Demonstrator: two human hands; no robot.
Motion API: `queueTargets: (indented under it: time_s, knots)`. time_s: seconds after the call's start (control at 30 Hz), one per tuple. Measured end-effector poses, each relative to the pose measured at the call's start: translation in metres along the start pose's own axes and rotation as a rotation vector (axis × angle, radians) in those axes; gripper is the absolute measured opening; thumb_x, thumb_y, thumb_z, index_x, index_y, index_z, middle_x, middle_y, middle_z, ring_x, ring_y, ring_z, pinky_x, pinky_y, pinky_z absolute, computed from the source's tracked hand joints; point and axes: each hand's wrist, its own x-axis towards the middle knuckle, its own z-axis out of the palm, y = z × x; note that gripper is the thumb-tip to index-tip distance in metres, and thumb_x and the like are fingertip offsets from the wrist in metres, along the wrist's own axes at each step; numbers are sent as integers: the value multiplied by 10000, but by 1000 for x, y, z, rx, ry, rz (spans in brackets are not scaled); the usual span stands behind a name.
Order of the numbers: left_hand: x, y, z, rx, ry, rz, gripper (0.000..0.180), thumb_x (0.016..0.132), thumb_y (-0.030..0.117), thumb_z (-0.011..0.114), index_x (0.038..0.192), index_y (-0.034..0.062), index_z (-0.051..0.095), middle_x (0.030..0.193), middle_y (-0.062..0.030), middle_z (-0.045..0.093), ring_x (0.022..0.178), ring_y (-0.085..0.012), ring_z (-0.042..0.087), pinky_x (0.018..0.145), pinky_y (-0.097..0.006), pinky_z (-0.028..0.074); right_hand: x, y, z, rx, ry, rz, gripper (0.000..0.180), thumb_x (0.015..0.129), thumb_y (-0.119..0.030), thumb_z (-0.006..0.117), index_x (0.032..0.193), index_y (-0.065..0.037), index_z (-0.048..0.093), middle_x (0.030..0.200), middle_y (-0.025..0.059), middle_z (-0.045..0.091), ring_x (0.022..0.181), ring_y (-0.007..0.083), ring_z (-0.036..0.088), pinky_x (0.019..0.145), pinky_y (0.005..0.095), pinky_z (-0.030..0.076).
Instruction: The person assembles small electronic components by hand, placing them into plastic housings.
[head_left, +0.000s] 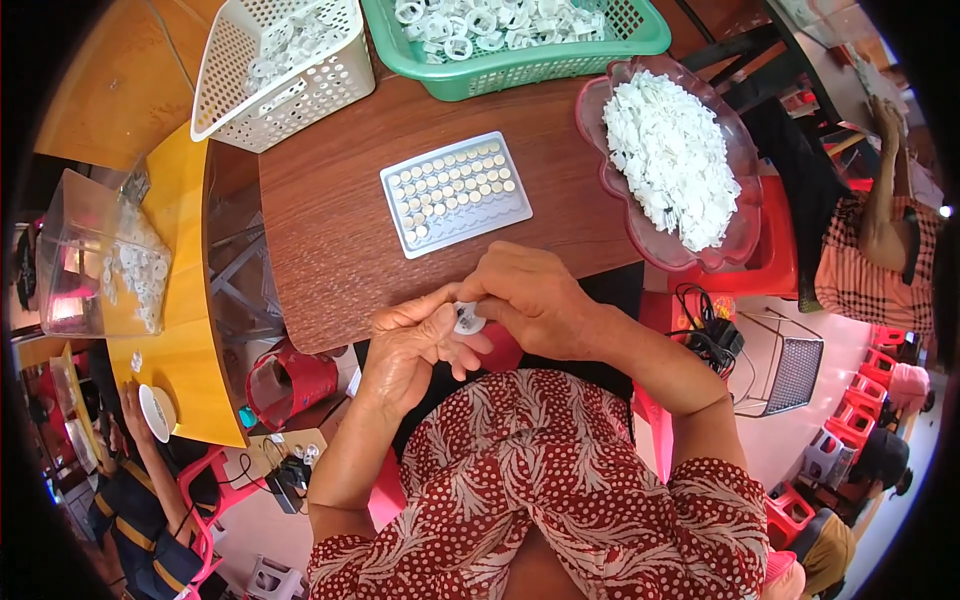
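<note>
Just off the near edge of the brown table (pixel 330 215), my left hand (pixel 412 345) pinches a small round white plastic part (pixel 467 319) with a dark spot in its middle. From the other side, my right hand (pixel 535 300) has its fingers closed at the same part; its fingertips are partly hidden. Beyond my hands lies a pale plastic tray (pixel 485 222) with rows of small round silvery discs (pixel 455 185). Several slots on its near side hold no disc. At the right, a pink scalloped bowl (pixel 592 105) is heaped with small white pieces (pixel 670 160).
At the back stand a white basket (pixel 300 112) and a green basket (pixel 520 72), both with clear ring-shaped parts. A clear bin (pixel 75 250) sits on the yellow table (pixel 190 370) at left. Co-workers are on both sides; a red bucket (pixel 290 385) stands below.
</note>
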Motion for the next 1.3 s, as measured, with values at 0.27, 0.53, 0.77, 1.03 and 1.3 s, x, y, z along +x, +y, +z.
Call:
queueTargets:
  time_s: [0.27,0.53,0.77,1.03,1.3]
  knots:
    - [-2,5,-8,-162,-62,-38,424,908,219,563,1198,-86,513,862,-279,647,659,-262,672,497,-284,513,8,4,6,-104,126,-24,123,732,-30,669,834,-37,601,720,76,545,694,264,545,598,358,429]
    - [-12,8,-14,-132,35,88,421,903,231,564,1184,-79,516,883,-284,645,672,-255,676,503,-280,521,44,32,27,-502,185,-133,104,694,-28,607,793,-61,606,677,74,488,657,252,510,564,365,411]
    - [-16,12,-23,-168,68,130,413,909,219,554,1201,-69,505,882,-289,643,665,-256,674,498,-278,518,50,36,33,-645,125,-225,80,614,1,572,676,-36,537,677,93,461,661,255,481,562,376,399]
    - [-15,13,-23,-154,88,124,398,910,211,551,1192,-68,514,871,-284,645,647,-251,669,492,-279,514,48,36,25,-669,62,-204,92,602,-20,589,654,-35,515,693,112,484,695,281,501,593,387,416]
    - [-12,12,-18,-177,98,136,407,938,248,508,1198,-65,503,890,-261,649,669,-250,670,503,-280,510,30,27,22,-505,167,-95,85,736,-14,641,737,-8,556,774,129,557,675,299,543,571,383,431]
